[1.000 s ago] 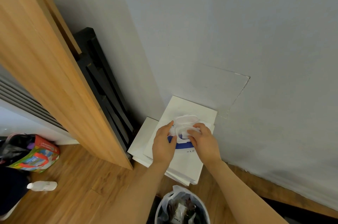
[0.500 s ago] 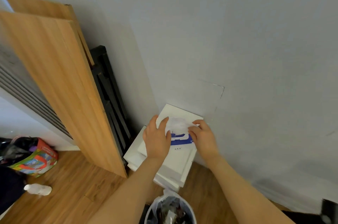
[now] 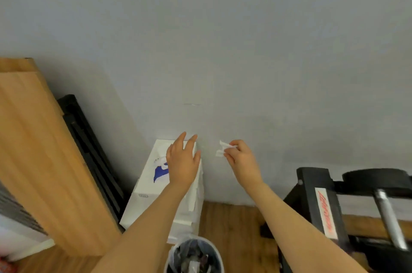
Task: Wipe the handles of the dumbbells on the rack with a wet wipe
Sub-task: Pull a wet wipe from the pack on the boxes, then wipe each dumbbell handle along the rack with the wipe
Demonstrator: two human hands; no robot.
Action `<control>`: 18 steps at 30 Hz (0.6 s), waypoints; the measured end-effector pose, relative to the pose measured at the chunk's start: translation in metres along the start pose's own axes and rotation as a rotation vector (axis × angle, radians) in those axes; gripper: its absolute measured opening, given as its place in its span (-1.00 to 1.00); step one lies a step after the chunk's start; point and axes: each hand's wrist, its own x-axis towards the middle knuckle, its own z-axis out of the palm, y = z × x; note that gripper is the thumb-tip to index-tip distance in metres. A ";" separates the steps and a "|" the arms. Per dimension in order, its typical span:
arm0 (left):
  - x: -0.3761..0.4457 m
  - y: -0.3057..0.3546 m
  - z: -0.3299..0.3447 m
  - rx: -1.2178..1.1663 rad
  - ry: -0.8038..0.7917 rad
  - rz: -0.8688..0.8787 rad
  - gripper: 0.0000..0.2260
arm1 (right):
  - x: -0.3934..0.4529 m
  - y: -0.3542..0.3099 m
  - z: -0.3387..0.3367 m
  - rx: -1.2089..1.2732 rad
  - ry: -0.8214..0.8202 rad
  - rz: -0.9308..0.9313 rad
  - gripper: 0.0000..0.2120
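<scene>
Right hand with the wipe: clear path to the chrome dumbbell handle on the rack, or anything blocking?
Probably yes. The right hand pinches the wet wipe in open air by the wall, and the dumbbell handle lies exposed on the black rack to its right, with nothing visible between them.

Wet wipe (image 3: 223,150): thin white cloth-like sheet, crumpled. Wipe pack (image 3: 161,169): glossy white-blue plastic. Boxes (image 3: 142,201): matt white card. Boards (image 3: 38,150) and floor (image 3: 231,228): smooth wood grain. Rack (image 3: 312,194): matt black metal; dumbbell handle (image 3: 389,219) shiny bare metal. Wall (image 3: 223,38): matt grey paint.
</scene>
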 end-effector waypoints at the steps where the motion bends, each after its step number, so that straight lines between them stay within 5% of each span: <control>1: -0.009 0.007 -0.001 -0.019 -0.005 0.031 -0.56 | -0.016 0.002 -0.011 -0.056 0.021 -0.013 -0.91; 10: -0.126 0.075 0.013 -0.031 -0.102 0.296 -0.59 | -0.164 0.046 -0.098 -0.286 0.250 0.029 -0.78; 18: -0.205 0.177 0.051 -0.047 -0.135 0.366 -0.58 | -0.222 0.092 -0.206 -0.390 0.393 -0.013 -0.93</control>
